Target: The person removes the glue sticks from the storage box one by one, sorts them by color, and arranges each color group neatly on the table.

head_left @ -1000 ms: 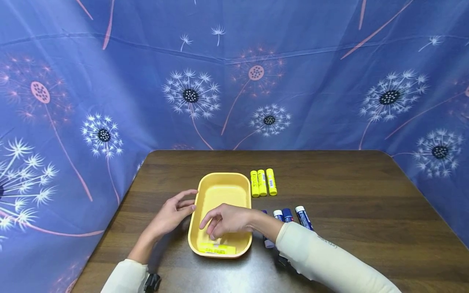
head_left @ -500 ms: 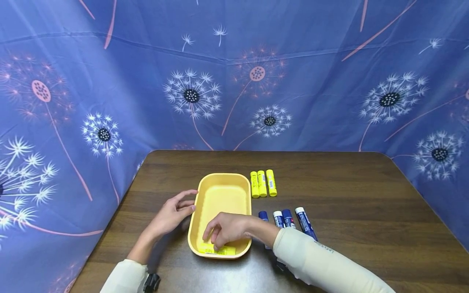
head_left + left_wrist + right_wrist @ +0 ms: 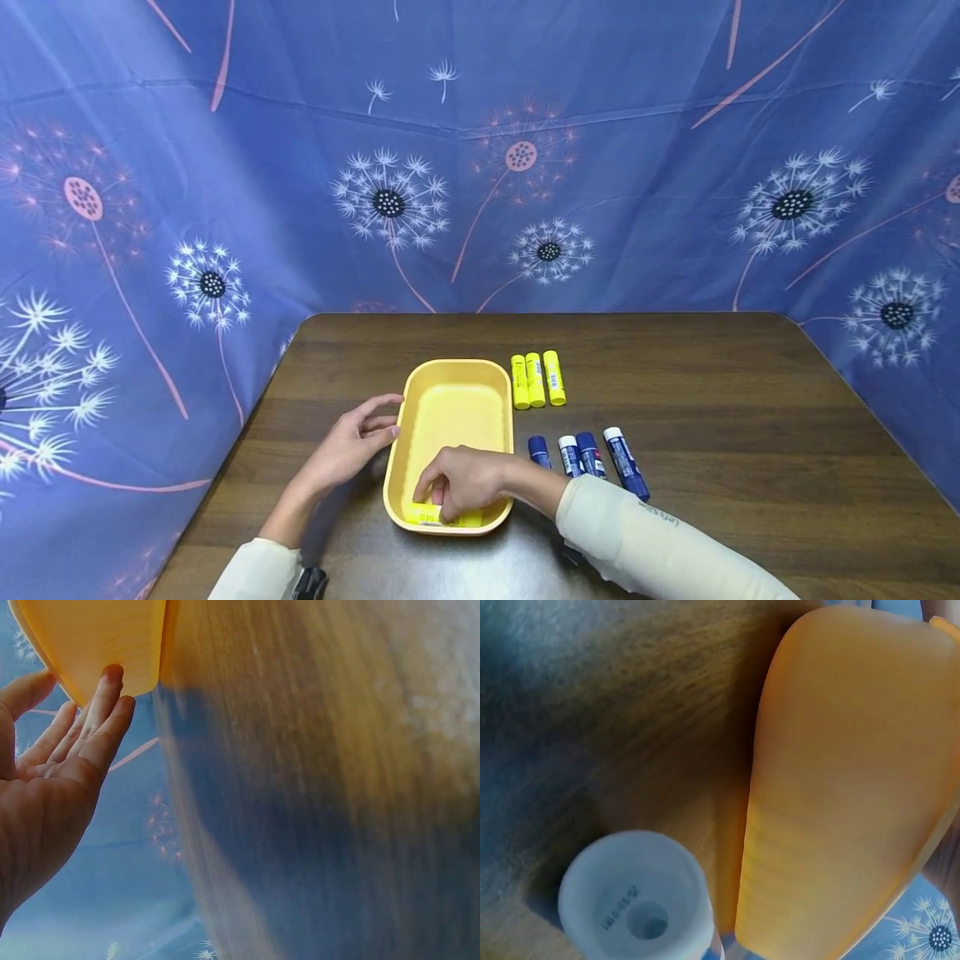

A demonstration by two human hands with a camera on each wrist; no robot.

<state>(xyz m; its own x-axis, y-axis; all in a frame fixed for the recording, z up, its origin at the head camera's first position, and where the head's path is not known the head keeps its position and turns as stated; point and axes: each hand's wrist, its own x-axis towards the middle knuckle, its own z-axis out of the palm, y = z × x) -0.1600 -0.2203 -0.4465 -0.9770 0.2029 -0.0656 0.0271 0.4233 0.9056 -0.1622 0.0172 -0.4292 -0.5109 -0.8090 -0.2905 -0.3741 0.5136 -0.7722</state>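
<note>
A yellow tray (image 3: 457,375) stands on the table, with one yellow glue stick (image 3: 424,514) lying crosswise at its near end. My right hand (image 3: 467,482) reaches down into the tray, its thumb and fingers curled at that glue stick and pinching it; part of the stick is hidden behind them. In the right wrist view the tray's outer wall (image 3: 847,780) hides most of the hand. My left hand (image 3: 347,443) touches the tray's left side with its fingers rather straight. In the left wrist view those fingers (image 3: 105,727) lie against the outer wall.
Three yellow glue sticks (image 3: 536,380) lie right of the tray's far end. Several blue-and-white glue sticks (image 3: 624,461) lie nearer, partly behind the right forearm. One shows its pale round end (image 3: 637,900) close to the right wrist camera. A patterned blue cloth (image 3: 637,167) hangs behind the table.
My right hand has moved down and toward the tray's near end, from above the yellow glue stick onto it. The left hand has stayed at the tray's side.
</note>
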